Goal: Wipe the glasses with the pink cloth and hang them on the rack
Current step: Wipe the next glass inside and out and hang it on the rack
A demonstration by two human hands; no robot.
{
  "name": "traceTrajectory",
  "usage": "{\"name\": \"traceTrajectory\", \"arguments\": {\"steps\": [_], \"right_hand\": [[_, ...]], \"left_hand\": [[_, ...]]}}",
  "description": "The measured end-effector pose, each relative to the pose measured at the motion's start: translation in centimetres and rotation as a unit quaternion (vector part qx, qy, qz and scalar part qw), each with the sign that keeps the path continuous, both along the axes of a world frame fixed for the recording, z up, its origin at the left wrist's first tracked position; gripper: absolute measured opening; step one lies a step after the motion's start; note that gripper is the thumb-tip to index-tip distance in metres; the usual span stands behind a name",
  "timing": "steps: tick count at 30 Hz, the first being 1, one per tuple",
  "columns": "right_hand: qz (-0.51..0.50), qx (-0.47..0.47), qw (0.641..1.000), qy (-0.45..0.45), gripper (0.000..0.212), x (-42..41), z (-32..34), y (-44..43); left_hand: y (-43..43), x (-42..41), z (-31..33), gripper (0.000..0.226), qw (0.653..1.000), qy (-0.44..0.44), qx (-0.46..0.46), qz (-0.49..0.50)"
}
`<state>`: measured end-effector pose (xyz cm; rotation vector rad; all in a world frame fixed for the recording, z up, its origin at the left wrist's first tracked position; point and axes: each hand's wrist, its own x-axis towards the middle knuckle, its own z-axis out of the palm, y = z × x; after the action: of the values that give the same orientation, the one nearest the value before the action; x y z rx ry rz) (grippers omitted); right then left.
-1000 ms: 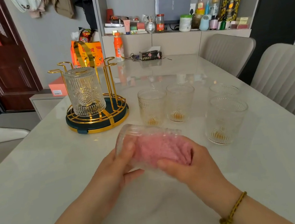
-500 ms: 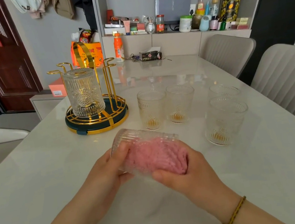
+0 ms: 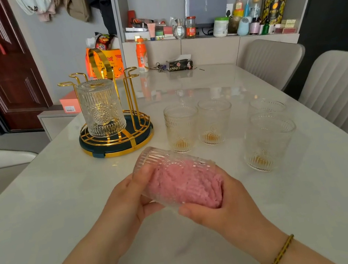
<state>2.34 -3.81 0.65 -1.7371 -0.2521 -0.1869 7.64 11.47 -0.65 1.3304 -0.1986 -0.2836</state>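
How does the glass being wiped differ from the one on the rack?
The held glass lies tilted sideways; the rack glass hangs upside down on the rack. The held glass is stuffed with pink cloth; the rack glass has none. Both are clear and ribbed.

Six glasses [image 3: 149, 160] [image 3: 101, 108] [image 3: 182, 128] [image 3: 215, 120] [image 3: 266, 107] [image 3: 267, 139], one pink cloth [image 3: 184, 183], one gold rack [image 3: 122, 145], two hands [image 3: 124, 200] [image 3: 224, 206], two grey chairs [image 3: 269, 58] [image 3: 344, 84]

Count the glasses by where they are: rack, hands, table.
hung glass on the gold rack: 1
held glass, pink cloth inside: 1
standing glasses on the table: 4
Total: 6 glasses
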Motion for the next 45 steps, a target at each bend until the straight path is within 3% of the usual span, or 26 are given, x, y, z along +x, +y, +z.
{"name": "traceTrajectory", "arguments": {"steps": [3,5,7,9,12,15,17,19,21,24,30,33,37,41,45], "right_hand": [[0.014,0.132,0.988,0.079,0.061,0.6,0.1,-0.8],[0.089,0.272,0.947,0.146,0.072,0.7,0.1,-1.2],[0.129,0.321,0.924,0.164,0.064,0.6,0.1,-1.4],[0.130,0.255,0.947,0.146,0.067,0.4,0.2,-1.2],[0.045,0.089,0.994,0.048,0.068,0.2,0.1,-0.5],[0.021,-0.004,0.999,-0.027,0.058,-0.2,0.0,0.2],[0.018,0.003,1.000,-0.023,0.053,-0.2,0.0,0.2],[0.005,0.058,0.998,0.013,0.050,0.1,0.0,-0.3],[0.042,0.142,0.986,0.075,0.058,0.4,-0.1,-1.0],[0.101,0.187,0.970,0.122,0.072,0.6,-0.1,-1.4],[0.096,0.011,0.995,0.000,0.066,-0.1,0.9,-1.1],[0.101,-0.036,0.994,-0.023,0.075,-0.3,1.4,-1.3],[0.048,-0.014,0.999,-0.019,0.061,0.2,1.1,-1.4],[-0.016,0.013,1.000,-0.017,0.040,0.6,0.7,-1.4],[-0.028,0.051,0.998,0.000,0.042,0.6,0.8,-1.6]], "left_hand": [[0.3,-0.1,0.1,0.091,0.997,-0.005,-0.020,-0.075],[0.3,-0.1,0.2,0.100,0.994,-0.016,-0.059,-0.091],[0.2,0.0,0.2,0.108,0.994,-0.029,-0.070,-0.081],[0.3,0.0,0.1,0.106,0.996,-0.041,-0.063,-0.053],[0.3,-0.2,0.2,0.091,0.997,-0.059,-0.029,-0.029],[0.0,0.0,-0.1,0.051,1.000,-0.023,-0.016,-0.013],[0.2,0.1,-0.2,0.052,0.999,-0.009,-0.001,-0.033],[0.5,-0.1,0.0,0.079,0.997,-0.014,0.006,-0.070],[0.7,-0.2,0.2,0.095,0.995,-0.016,-0.021,-0.099],[0.6,-0.3,0.6,0.097,0.994,-0.024,-0.037,-0.100],[0.9,-0.4,0.7,0.096,0.994,-0.034,-0.015,-0.101],[0.6,-0.5,0.7,0.085,0.994,-0.028,-0.020,-0.100],[0.3,-0.3,0.5,0.061,0.997,0.002,-0.049,-0.057],[0.5,-0.2,0.5,0.089,0.997,-0.007,-0.067,-0.024],[0.5,-0.2,0.6,0.079,0.996,-0.031,-0.077,-0.014]]}}
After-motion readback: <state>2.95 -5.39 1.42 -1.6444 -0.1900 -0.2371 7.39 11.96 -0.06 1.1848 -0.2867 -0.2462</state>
